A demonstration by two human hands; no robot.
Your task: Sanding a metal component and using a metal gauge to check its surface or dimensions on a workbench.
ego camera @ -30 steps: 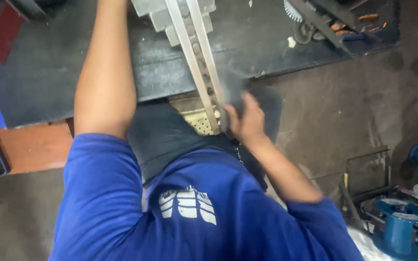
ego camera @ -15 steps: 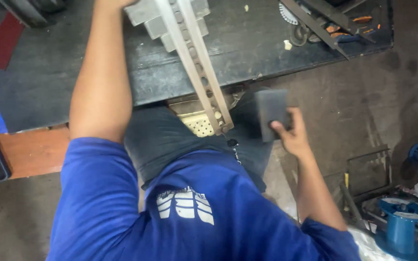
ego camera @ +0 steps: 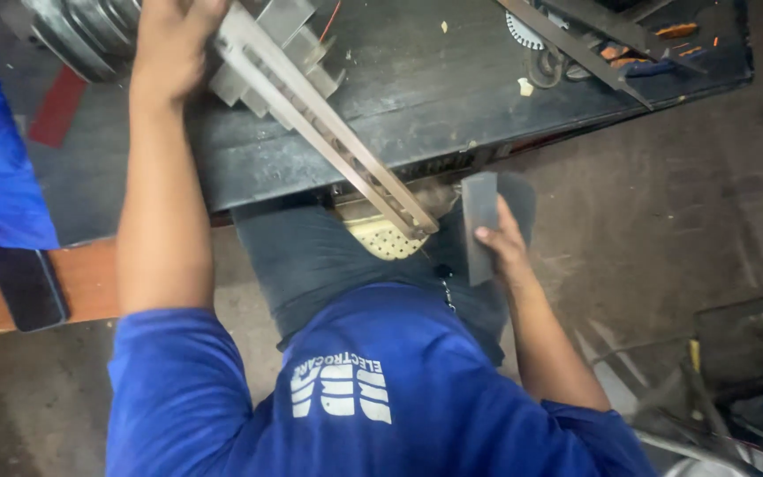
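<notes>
Right hand: your right hand (ego camera: 503, 247) grips a grey sanding block (ego camera: 479, 225), held just beside the free end of the metal strip (ego camera: 328, 132)
Left hand: your left hand (ego camera: 172, 44) presses down on the strip's far end; fingers closed over it
Strip: it slants across the dark workbench (ego camera: 417, 97); its near end overhangs the edge above your lap
Around: a phone (ego camera: 26, 287) lies on the wooden board at left

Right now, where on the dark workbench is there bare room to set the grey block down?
Bare bench shows between the long metal rail and the tools at the far right corner. It is crowded under the left hand, by the stacked metal parts. The right hand holds the grey block off the bench.
</notes>
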